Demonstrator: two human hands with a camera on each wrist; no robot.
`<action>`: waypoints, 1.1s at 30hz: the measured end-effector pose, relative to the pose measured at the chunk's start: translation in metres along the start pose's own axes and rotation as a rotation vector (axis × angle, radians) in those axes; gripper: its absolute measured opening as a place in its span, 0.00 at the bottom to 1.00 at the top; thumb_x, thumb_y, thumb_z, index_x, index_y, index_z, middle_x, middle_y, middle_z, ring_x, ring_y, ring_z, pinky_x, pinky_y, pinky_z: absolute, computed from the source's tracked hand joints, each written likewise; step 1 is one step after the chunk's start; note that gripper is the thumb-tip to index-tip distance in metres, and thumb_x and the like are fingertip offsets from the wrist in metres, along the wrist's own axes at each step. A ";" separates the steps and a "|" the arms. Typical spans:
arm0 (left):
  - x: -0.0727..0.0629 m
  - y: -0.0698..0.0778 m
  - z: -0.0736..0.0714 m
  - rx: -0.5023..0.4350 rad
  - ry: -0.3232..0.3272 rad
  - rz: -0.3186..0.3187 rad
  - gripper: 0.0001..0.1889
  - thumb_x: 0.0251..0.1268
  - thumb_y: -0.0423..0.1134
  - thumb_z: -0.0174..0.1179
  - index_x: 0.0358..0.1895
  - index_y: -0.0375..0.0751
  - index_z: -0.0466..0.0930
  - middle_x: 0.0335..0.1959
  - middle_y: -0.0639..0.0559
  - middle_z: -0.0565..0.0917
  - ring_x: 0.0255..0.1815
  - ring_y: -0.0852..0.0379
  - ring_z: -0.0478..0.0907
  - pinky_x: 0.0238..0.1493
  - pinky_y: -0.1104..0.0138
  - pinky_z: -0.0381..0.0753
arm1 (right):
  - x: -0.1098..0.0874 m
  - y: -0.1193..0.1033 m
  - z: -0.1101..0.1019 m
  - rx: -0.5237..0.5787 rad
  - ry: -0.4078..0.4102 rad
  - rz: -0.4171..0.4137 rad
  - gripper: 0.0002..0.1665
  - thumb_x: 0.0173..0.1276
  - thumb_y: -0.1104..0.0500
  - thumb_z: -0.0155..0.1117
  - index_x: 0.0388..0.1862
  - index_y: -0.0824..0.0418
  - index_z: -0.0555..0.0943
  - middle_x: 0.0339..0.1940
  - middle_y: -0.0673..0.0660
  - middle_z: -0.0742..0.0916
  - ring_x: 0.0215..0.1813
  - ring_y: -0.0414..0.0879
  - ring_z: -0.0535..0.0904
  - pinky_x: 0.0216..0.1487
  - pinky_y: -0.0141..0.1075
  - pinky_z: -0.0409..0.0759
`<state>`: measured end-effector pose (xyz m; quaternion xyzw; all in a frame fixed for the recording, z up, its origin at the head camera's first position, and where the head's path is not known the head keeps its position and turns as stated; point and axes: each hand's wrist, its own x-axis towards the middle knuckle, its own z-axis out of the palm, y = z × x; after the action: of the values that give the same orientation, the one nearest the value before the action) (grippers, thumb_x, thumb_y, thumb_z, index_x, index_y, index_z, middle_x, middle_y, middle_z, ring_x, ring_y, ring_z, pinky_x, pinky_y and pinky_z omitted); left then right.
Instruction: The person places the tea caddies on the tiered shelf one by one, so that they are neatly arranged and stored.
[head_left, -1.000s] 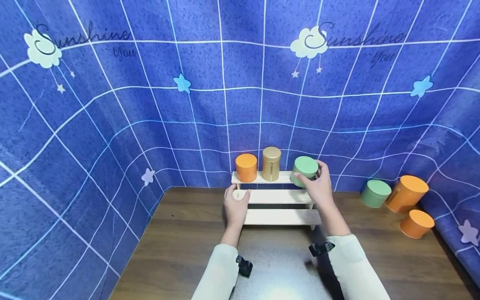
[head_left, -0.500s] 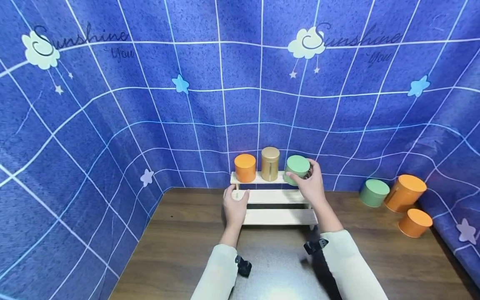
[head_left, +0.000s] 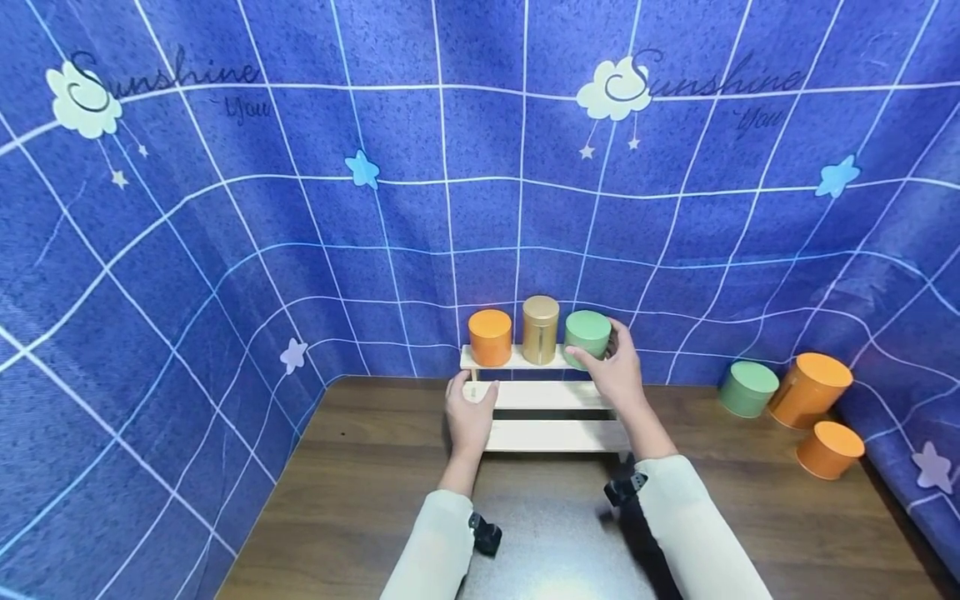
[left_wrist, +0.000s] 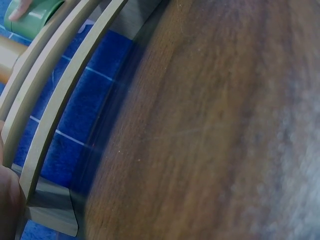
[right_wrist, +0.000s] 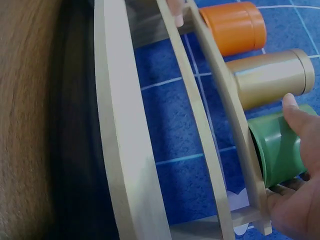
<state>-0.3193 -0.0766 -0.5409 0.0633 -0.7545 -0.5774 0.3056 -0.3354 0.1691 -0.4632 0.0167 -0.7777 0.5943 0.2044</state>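
Atop the rack (head_left: 555,435) in the head view, the right hand (head_left: 619,373) has thumb and fingers clamped round a green tin (head_left: 587,330), beside a gold tin (head_left: 540,333); the left hand (head_left: 470,417) grips the rack's left end. The left wrist view crops that grip. From the right wrist, the green tin's base seems to touch the rack.

Green tin (head_left: 587,331) partly hidden by right fingers (head_left: 622,335), wooden rack (head_left: 551,434) partly by left fingers (head_left: 458,385), sleeves (head_left: 437,537) cropped at bottom edge
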 end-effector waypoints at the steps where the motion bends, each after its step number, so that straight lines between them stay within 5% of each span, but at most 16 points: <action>1: 0.000 0.000 0.000 0.003 0.000 0.001 0.27 0.57 0.40 0.79 0.60 0.34 0.83 0.55 0.38 0.85 0.62 0.41 0.82 0.71 0.49 0.76 | 0.000 0.001 0.000 -0.015 0.004 -0.002 0.56 0.58 0.49 0.85 0.80 0.58 0.64 0.74 0.64 0.79 0.76 0.59 0.74 0.80 0.52 0.71; 11: 0.001 -0.002 0.002 0.008 0.002 -0.001 0.27 0.57 0.40 0.79 0.59 0.35 0.83 0.54 0.39 0.85 0.62 0.41 0.82 0.69 0.49 0.77 | -0.001 0.004 0.003 -0.164 0.041 -0.029 0.60 0.53 0.51 0.88 0.80 0.58 0.64 0.71 0.67 0.82 0.73 0.62 0.79 0.74 0.56 0.77; 21: 0.000 0.000 0.000 -0.012 -0.001 -0.018 0.27 0.57 0.39 0.79 0.59 0.34 0.83 0.55 0.37 0.85 0.63 0.40 0.81 0.72 0.49 0.75 | -0.001 0.003 0.000 -0.203 0.007 -0.067 0.62 0.48 0.59 0.91 0.79 0.60 0.64 0.70 0.69 0.83 0.72 0.63 0.80 0.75 0.55 0.76; 33: 0.000 0.001 0.000 -0.003 -0.003 -0.015 0.27 0.57 0.39 0.78 0.60 0.35 0.83 0.56 0.39 0.85 0.63 0.41 0.81 0.71 0.48 0.76 | 0.001 0.008 0.001 -0.257 0.050 -0.113 0.64 0.43 0.56 0.93 0.78 0.59 0.67 0.67 0.67 0.85 0.69 0.63 0.82 0.74 0.57 0.75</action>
<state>-0.3195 -0.0763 -0.5400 0.0677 -0.7536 -0.5808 0.3003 -0.3385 0.1705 -0.4710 0.0191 -0.8398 0.4776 0.2573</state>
